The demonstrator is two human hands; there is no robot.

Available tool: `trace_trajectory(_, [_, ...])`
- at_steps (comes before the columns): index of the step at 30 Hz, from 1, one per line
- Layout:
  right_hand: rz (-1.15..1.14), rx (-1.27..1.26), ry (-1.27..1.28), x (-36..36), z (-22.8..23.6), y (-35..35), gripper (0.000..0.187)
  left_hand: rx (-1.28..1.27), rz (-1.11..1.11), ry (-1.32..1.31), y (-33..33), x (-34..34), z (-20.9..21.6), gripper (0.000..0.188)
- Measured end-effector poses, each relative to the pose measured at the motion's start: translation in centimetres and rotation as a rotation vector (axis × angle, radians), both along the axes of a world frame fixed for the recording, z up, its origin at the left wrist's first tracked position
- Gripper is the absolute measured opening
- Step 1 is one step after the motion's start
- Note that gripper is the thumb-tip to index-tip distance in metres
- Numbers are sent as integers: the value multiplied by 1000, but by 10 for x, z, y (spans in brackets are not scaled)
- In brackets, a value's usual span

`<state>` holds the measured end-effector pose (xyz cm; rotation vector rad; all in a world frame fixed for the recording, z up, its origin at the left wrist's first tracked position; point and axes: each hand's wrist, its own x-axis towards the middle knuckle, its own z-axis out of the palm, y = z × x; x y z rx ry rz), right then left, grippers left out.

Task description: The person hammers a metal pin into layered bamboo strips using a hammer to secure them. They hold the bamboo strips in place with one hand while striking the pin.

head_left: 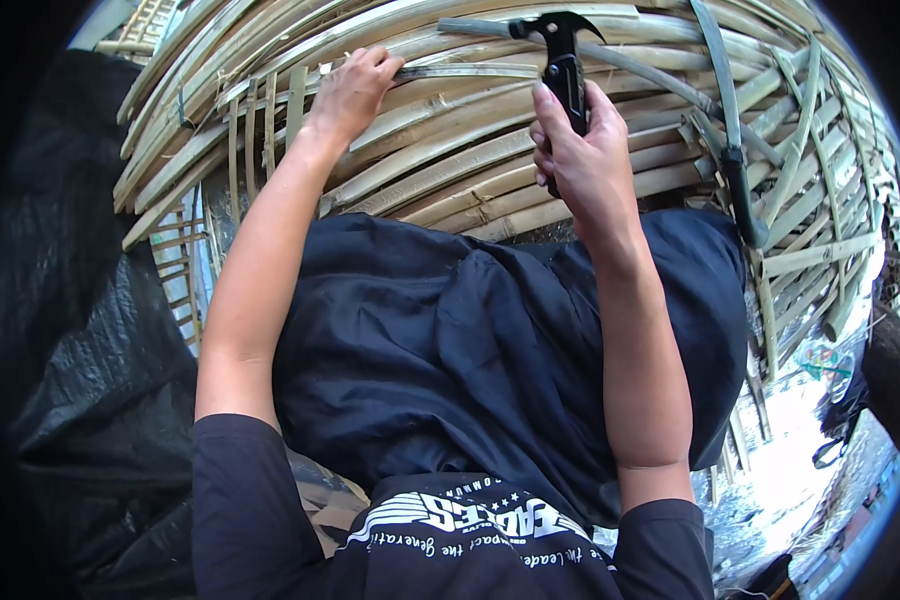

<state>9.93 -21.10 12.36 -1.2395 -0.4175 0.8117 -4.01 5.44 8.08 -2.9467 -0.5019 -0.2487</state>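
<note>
My right hand (588, 155) is wrapped round the dark handle of a claw hammer (558, 45), its head raised over the bamboo. Further left, my left hand (355, 95) has its fingers curled down on a thin bamboo strip (470, 71), which runs from them toward the hammer. Under both hands lie many long split bamboo slats (450, 160), side by side and slightly bowed. Short upright strips (297, 100) cross them beside my left wrist. The left fingertips are partly hidden.
A long-bladed knife with a black handle (738, 185) rests on the slats at the right. Beyond it is woven bamboo lattice (810, 170). Black sheeting (100, 330) hangs at the left; dark cloth (420, 320) covers my lap. Shiny silver sheeting (790, 440) lies at the lower right.
</note>
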Motion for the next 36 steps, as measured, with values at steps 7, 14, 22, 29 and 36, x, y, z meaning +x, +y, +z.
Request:
trace_trajectory(7, [-125, 16, -179, 14, 1, -3, 27, 199, -110, 34, 0, -7, 33, 29])
trace_trajectory(14, [-120, 62, -55, 19, 43, -21, 16, 173, -58, 22, -5, -9, 66, 28])
trace_trajectory(22, [-146, 84, -9, 23, 49, -21, 19, 348, 35, -60, -21, -18, 69, 21])
trace_trajectory(29, [-173, 55, 21, 24, 56, -19, 18, 302, 135, -245, -21, -32, 89, 18])
trace_trajectory(36, [-165, 137, 8, 26, 59, -30, 17, 226, 38, -302, -16, -55, 122, 18])
